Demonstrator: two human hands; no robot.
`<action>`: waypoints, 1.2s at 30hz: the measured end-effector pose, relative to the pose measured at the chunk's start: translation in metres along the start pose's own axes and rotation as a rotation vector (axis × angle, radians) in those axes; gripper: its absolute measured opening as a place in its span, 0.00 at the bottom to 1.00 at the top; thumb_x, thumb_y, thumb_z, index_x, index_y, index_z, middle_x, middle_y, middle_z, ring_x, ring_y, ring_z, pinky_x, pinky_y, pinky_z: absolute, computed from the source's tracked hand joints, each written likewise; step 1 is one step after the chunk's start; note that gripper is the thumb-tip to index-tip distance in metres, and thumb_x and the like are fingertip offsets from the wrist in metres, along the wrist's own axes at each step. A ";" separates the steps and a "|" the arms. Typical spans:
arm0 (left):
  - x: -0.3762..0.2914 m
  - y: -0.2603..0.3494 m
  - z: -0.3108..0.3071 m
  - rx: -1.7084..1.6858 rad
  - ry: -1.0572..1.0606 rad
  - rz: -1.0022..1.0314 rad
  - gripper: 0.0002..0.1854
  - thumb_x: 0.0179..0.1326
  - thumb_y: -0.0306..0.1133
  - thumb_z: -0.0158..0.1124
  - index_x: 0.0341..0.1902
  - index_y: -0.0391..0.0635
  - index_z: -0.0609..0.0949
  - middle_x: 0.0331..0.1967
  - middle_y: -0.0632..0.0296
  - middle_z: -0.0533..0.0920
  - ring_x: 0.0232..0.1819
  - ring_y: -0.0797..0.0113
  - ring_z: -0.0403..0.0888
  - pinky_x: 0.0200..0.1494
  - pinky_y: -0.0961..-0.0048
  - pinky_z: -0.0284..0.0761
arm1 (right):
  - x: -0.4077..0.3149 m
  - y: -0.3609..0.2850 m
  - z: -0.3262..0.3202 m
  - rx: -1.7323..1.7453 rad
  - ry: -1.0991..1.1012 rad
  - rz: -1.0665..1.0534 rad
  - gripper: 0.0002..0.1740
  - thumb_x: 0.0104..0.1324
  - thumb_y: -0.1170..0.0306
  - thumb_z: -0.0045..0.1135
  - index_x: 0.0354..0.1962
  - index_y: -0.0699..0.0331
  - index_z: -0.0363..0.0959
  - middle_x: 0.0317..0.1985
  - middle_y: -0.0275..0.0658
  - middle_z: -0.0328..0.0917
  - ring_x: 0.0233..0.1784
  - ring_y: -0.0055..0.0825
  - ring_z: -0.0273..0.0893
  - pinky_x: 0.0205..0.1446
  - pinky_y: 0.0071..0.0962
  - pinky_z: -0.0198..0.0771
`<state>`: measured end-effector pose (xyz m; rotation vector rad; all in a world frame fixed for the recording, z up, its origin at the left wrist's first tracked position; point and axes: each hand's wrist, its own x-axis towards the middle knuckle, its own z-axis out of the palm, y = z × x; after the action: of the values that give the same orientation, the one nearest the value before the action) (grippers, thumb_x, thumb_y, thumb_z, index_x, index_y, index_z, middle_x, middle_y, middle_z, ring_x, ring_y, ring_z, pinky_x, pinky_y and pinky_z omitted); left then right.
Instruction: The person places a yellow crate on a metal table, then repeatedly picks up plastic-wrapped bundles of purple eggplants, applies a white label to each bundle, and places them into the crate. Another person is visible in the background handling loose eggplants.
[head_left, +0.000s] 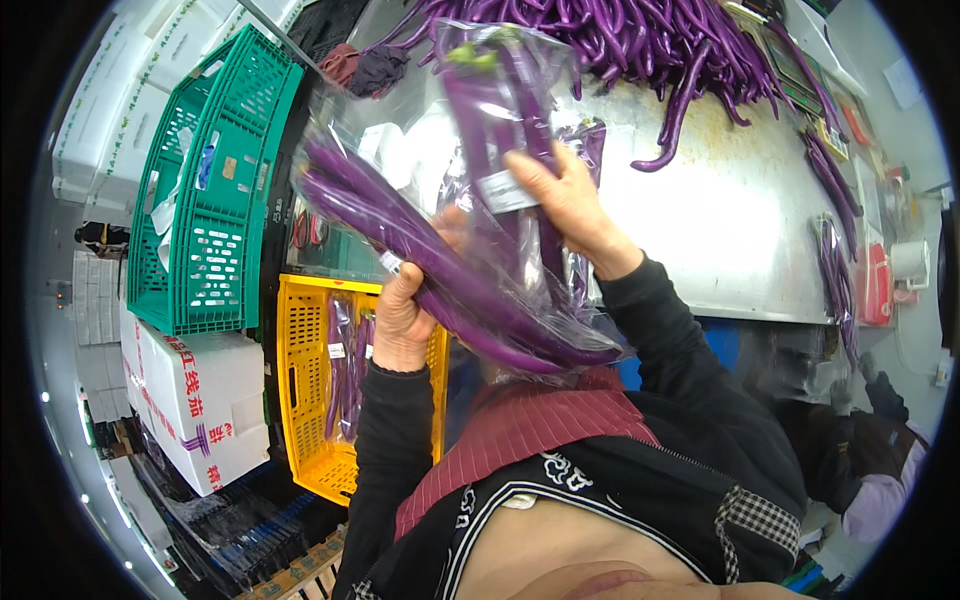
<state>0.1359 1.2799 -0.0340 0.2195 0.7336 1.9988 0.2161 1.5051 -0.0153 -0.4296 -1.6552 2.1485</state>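
My left hand (403, 319) grips a clear plastic bag of long purple eggplants (405, 225), its thumb next to a small white label. That bag lies slanted across my front, from upper left to lower right. My right hand (566, 206) is closed around a second bag of long eggplants (466, 112), with green stems at the top and a white label near my thumb. The two bags overlap low down, and the right one is partly blurred. More bagged eggplants (592, 142) lie on the metal table (690, 240) behind the right bag.
A large heap of loose eggplants (637, 45) covers the table's far side. At left stand a yellow crate (300, 375) holding bagged eggplants, a green crate (202, 195) and a printed white box (199, 405). Bagged eggplants (832, 270) overhang the right edge. Another person (862, 457) is at lower right.
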 end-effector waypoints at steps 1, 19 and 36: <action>-0.001 0.006 0.004 0.037 -0.062 -0.010 0.43 0.49 0.44 0.78 0.65 0.35 0.69 0.56 0.56 0.77 0.56 0.63 0.77 0.60 0.67 0.74 | -0.008 -0.004 0.016 -0.003 -0.036 -0.041 0.31 0.64 0.56 0.63 0.54 0.73 0.67 0.51 0.45 0.76 0.54 0.30 0.74 0.58 0.31 0.70; -0.148 0.103 -0.063 0.209 0.483 0.566 0.45 0.56 0.61 0.64 0.70 0.47 0.64 0.66 0.60 0.69 0.64 0.60 0.69 0.66 0.59 0.68 | 0.065 0.193 -0.174 -0.607 0.689 0.179 0.45 0.50 0.42 0.73 0.44 0.81 0.74 0.38 0.47 0.78 0.41 0.35 0.75 0.43 0.36 0.74; -0.300 0.152 -0.182 0.726 0.809 0.057 0.34 0.47 0.30 0.77 0.60 0.42 0.74 0.48 0.66 0.81 0.48 0.71 0.78 0.55 0.73 0.73 | 0.014 0.106 -0.184 0.154 0.396 0.280 0.14 0.67 0.67 0.58 0.45 0.69 0.75 0.40 0.40 0.81 0.36 0.28 0.79 0.38 0.30 0.78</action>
<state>0.1026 0.8992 -0.0499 -0.1760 1.9762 1.7629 0.2768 1.6441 -0.1647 -1.0157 -1.2606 2.1802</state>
